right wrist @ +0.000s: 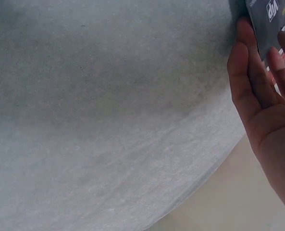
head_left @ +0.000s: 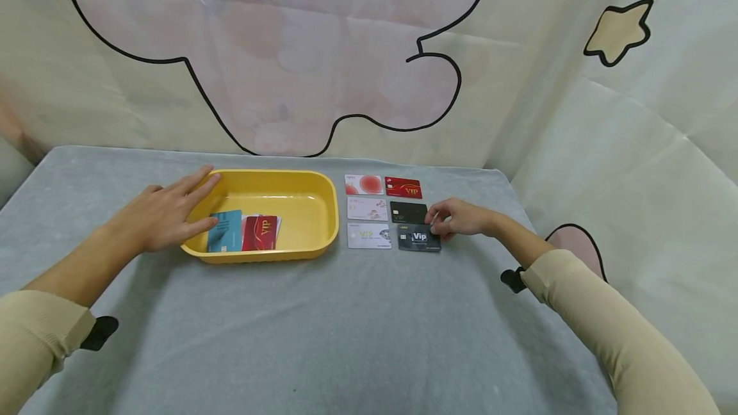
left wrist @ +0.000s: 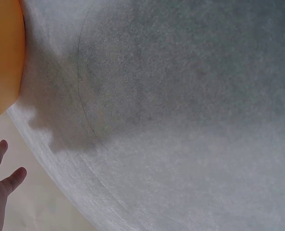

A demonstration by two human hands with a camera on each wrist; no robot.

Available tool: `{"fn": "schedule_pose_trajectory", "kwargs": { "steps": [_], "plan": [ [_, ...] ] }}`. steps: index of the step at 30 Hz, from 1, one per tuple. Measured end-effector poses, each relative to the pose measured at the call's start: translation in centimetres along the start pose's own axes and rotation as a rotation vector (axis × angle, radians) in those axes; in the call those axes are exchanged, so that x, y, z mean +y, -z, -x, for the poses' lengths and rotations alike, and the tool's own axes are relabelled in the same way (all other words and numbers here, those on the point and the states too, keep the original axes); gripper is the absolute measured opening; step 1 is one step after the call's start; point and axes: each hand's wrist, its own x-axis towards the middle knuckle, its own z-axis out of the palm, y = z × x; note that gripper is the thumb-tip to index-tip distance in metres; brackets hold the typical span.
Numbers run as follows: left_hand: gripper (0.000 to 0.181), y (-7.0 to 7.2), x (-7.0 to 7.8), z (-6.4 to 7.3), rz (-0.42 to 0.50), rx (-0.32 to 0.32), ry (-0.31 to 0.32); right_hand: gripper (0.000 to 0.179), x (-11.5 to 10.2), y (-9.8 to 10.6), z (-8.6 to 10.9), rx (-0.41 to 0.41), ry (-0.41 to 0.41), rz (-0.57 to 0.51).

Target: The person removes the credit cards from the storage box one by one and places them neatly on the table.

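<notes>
My left hand (head_left: pixel 167 216) rests on the left rim of a yellow tray (head_left: pixel 317 210), fingers spread and the thumb reaching over the inside. In the tray lie a teal card (head_left: pixel 226 232) and a red VIP card (head_left: pixel 261 233), with paler edges beneath. On the left wrist view's edge, only part of the left hand (left wrist: pixel 0 180) shows. My right hand (head_left: pixel 458 218), its fingers curled, holds the right side of a dark grey Vip card (head_left: pixel 416 237). In the right wrist view, fingers lie along that card's edge while others reach over it. The card's underside is hidden.
Beside the tray, cards lie in two columns: a white-and-red card (head_left: pixel 364 184), a red VIP card (head_left: pixel 403 187), a pale floral card (head_left: pixel 367 209), a black VIP card (head_left: pixel 407 212) and a silver-white VIP card (head_left: pixel 369 235). A grey cloth (head_left: pixel 323 332) covers the table.
</notes>
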Motion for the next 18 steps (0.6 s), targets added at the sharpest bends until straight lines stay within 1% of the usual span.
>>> {"fn": "schedule_pose_trajectory", "kwargs": {
  "steps": [7,12,18],
  "plan": [
    [0.087,0.1,0.1,0.0,0.0,-0.005,0.005,0.029,0.2,0.0,-0.3,-0.01,-0.001,-0.004],
    [0.087,0.1,0.1,0.1,-0.002,-0.007,0.003,0.032,-0.4,0.0,-0.1,-0.005,-0.009,-0.02],
    [0.087,0.2,0.1,0.1,-0.003,-0.011,0.004,0.035,-1.1,0.0,-0.2,-0.005,-0.034,0.005]
  ]
}}
